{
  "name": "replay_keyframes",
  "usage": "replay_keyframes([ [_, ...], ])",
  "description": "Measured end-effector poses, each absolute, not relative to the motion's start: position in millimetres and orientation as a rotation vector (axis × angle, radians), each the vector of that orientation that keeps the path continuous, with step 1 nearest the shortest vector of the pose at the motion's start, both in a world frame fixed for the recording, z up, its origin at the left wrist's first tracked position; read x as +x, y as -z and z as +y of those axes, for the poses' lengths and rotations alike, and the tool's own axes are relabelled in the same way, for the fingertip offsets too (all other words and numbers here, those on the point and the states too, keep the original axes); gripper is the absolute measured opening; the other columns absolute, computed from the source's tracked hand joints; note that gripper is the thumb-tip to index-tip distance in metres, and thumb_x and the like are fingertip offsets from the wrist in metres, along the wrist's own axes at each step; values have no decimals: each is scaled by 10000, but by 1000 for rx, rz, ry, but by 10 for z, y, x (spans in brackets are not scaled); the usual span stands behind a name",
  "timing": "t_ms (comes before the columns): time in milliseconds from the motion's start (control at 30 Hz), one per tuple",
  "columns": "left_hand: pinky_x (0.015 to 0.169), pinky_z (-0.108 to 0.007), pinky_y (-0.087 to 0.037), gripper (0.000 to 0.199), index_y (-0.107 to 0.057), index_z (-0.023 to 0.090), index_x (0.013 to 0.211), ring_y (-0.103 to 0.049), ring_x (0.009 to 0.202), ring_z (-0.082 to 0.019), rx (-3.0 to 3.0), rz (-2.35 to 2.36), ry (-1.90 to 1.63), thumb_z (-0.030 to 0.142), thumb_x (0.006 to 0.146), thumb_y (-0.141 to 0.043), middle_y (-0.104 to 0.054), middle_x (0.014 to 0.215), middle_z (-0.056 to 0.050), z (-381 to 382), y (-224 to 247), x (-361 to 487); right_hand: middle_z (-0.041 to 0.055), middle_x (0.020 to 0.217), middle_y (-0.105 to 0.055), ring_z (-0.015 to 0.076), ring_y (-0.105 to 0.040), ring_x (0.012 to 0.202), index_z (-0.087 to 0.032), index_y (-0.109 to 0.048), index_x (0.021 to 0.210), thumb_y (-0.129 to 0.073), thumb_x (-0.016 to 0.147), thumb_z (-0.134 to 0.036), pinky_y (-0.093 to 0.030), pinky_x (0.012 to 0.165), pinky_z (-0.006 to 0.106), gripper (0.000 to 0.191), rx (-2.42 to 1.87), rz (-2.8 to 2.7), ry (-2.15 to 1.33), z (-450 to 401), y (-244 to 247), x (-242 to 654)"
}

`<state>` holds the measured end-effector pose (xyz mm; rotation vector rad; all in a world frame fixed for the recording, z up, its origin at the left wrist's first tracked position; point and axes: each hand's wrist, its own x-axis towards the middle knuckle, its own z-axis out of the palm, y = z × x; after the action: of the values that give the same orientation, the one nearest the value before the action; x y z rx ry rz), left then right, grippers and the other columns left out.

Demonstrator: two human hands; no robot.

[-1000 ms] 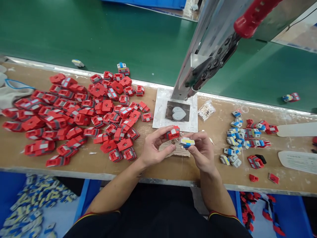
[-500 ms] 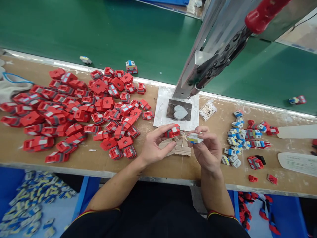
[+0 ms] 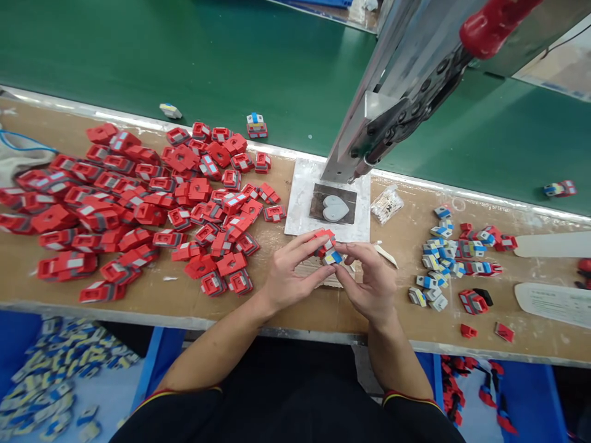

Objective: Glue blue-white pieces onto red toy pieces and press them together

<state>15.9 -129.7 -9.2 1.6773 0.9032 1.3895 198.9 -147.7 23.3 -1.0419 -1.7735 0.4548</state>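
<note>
Between my hands, a red piece [image 3: 325, 239] and a blue, white and yellow piece [image 3: 332, 257] touch each other. My left hand [image 3: 290, 271] pinches the red piece from the left, its thumb reaching the lower piece. From the right, my right hand [image 3: 369, 277] grips the blue, white and yellow piece between thumb and fingers. Both hands are over a cardboard pad [image 3: 333, 282]. Just beyond them lies a pale plate [image 3: 295, 212] with a grey heart-shaped block [image 3: 335, 208] on a dark square.
Red parts [image 3: 198, 191] are heaped on the left. A press with a red handle [image 3: 489, 31] stands over the plate. Cotton swabs [image 3: 386, 204] lie beside it, blue-white parts [image 3: 434, 261] farther right. Behind runs a green belt [image 3: 138, 55]; blue bins [image 3: 530, 394] are below the table edge.
My right hand has moved left, bringing the blue, white and yellow piece against the red piece. A pale pointed object now shows right of the pad. The view has shifted slightly.
</note>
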Motion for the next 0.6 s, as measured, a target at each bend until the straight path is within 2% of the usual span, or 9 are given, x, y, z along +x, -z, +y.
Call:
replay_keyframes([
  [100, 1092, -393, -666, 482, -717, 252, 1450, -775, 1279, -275, 1780, 903, -1420, 309, 979, -798, -775, 1392, -145, -1290, 74, 147, 67, 1174, -847, 219, -789, 938, -356, -614, 1460, -738, 946, -65, -687, 723, 379, 603, -1043, -1751, -513, -1490, -209, 2015],
  [167, 1089, -393, -666, 476, -709, 253, 1457, -773, 1285, -278, 1843, 899, -1419, 285, 988, -782, -767, 1410, -144, -1286, 57, 129, 88, 1282, -824, 212, -796, 934, -344, -614, 1462, -766, 946, -99, -702, 740, 373, 591, -1065, -1701, -543, -1508, -176, 2035],
  [233, 1082, -392, -668, 466, -710, 263, 1452, -775, 1281, -278, 1897, 879, -1408, 240, 990, -768, -756, 1433, -141, -1280, 41, 105, 120, 1394, -780, 206, -800, 916, -324, -641, 1432, -783, 948, -134, -711, 745, 372, 539, -1091, -1678, -574, -1521, -153, 2052],
  [333, 1063, -379, -672, 462, -711, 269, 1435, -779, 1272, -274, 1966, 806, -1390, 184, 984, -756, -749, 1442, -141, -1272, 32, 61, 130, 1402, -777, 195, -796, 852, -317, -692, 1379, -769, 966, -152, -715, 751, 377, 452, -1100, -1729, -599, -1512, -172, 2074],
  [400, 1062, -383, -670, 483, -683, 267, 1452, -777, 1275, -277, 1956, 755, -1372, 190, 981, -759, -756, 1418, -139, -1274, 43, 31, 127, 1374, -791, 230, -816, 945, -335, -683, 1414, -750, 983, -165, -722, 788, 401, 468, -1071, -1812, -581, -1493, -222, 2098],
  [467, 1066, -398, -665, 544, -640, 268, 1476, -793, 1230, -276, 1862, 742, -1350, 250, 957, -803, -768, 1361, -129, -1283, 67, 6, 134, 1404, -777, 285, -802, 1152, -354, -621, 1506, -738, 997, -193, -720, 900, 457, 547, -1020, -1935, -575, -1475, -284, 2133],
  [533, 1048, -412, -662, 632, -634, 264, 1443, -818, 1106, -266, 1716, 779, -1313, 359, 878, -901, -774, 1265, -114, -1295, 94, -8, 144, 1477, -734, 311, -745, 1314, -366, -532, 1597, -722, 1008, -206, -692, 1017, 503, 639, -971, -2054, -606, -1466, -340, 2172],
  [600, 971, -396, -664, 688, -677, 252, 1319, -810, 977, -244, 1589, 831, -1270, 480, 752, -992, -776, 1139, -94, -1301, 111, -3, 145, 1527, -694, 308, -708, 1379, -376, -453, 1657, -698, 1015, -188, -676, 1061, 497, 712, -943, -2125, -657, -1467, -374, 2202],
])
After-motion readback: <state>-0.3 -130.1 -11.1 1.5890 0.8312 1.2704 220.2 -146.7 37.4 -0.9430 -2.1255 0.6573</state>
